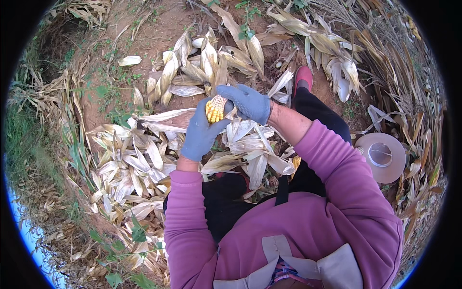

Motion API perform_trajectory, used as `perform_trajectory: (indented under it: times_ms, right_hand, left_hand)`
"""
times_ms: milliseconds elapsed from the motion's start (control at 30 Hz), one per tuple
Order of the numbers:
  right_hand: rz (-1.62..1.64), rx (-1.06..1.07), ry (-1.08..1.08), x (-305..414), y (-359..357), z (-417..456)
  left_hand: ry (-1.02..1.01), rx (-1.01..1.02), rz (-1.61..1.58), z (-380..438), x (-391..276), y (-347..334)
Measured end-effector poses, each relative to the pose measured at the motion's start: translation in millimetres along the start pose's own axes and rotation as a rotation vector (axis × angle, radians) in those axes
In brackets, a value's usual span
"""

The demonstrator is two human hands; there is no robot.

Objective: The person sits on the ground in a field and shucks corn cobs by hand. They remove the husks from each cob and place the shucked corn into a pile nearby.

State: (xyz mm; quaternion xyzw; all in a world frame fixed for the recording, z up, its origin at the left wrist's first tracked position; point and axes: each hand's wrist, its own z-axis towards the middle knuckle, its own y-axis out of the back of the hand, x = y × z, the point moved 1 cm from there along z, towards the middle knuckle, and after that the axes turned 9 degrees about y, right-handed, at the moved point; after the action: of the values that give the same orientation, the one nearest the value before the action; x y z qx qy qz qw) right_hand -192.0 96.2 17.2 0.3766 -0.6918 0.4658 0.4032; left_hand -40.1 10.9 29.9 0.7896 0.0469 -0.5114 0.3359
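In front of me an ear of yellow corn is held between both hands, its kernels bare and paler toward the upper end. My left hand, in a grey knit glove, is wrapped around the ear from the left. My right hand, gloved alike, grips its upper right side, with the fingers partly hidden. A brown-and-cream husk extends leftward behind my left hand; whether it joins the ear cannot be told. Pale loose husks lie below my right hand.
Unshucked ears are piled on the reddish soil ahead. Stripped husks form a heap at left. Another bare ear shows beside my leg. A wide-brimmed pale hat-like object lies at right near dry stalks.
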Motion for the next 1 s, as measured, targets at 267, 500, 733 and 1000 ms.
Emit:
perform_trajectory:
  times_ms: [267,500,733,1000]
  right_hand:
    - [0.105,-0.055,-0.124,1.7,-0.7,-3.8]
    - [-0.92,-0.095,0.749,7.4,11.1,2.3]
    - [-1.119,0.051,0.724,0.5,8.4,-0.8]
    - [-0.946,-0.074,0.654,-10.8,9.0,0.6]
  left_hand:
    - [0.013,-0.039,0.106,-1.4,-11.1,2.5]
    - [0.222,0.087,-0.147,-2.3,-7.8,20.0]
    - [0.395,0.3,-0.676,-11.1,-2.5,26.7]
    - [0.191,0.074,-0.432,-11.3,-12.4,11.2]
